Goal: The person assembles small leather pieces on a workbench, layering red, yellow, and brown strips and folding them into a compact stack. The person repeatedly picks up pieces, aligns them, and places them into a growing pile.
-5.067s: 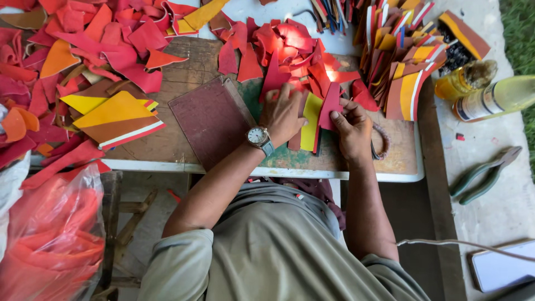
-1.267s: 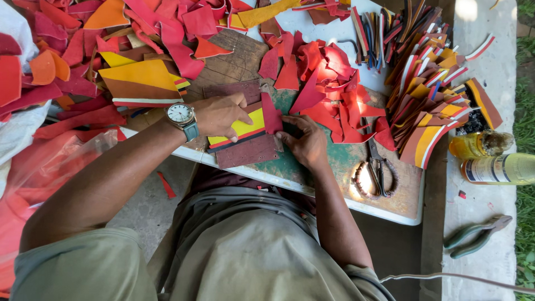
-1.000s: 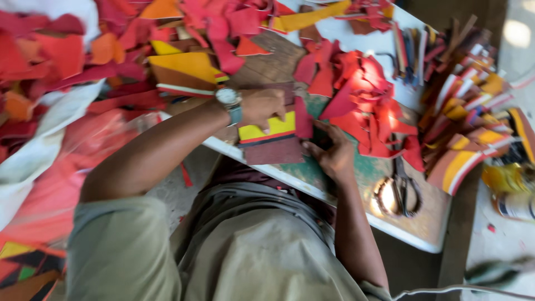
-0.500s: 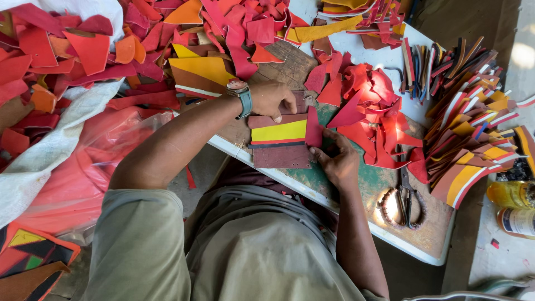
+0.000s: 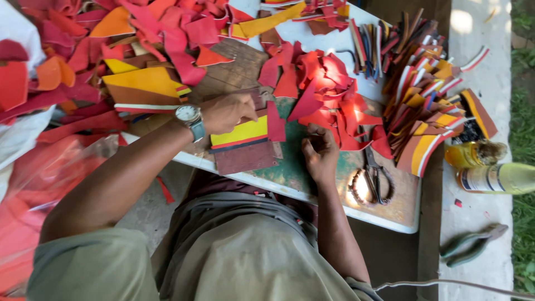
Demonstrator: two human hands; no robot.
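The left hand [image 5: 228, 111] presses curled fingers on a striped stack [image 5: 245, 142] at the table's [image 5: 390, 214] near edge. The right hand [image 5: 320, 153], fingers bent, touches the red scraps [image 5: 329, 95]. One stack is made; many pieces stay loose.

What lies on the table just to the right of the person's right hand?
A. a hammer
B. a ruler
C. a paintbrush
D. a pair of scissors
D: a pair of scissors with wrapped loop handles lies flat on the worn green table, just beside the right hand, which rests at the edge of the red scraps.
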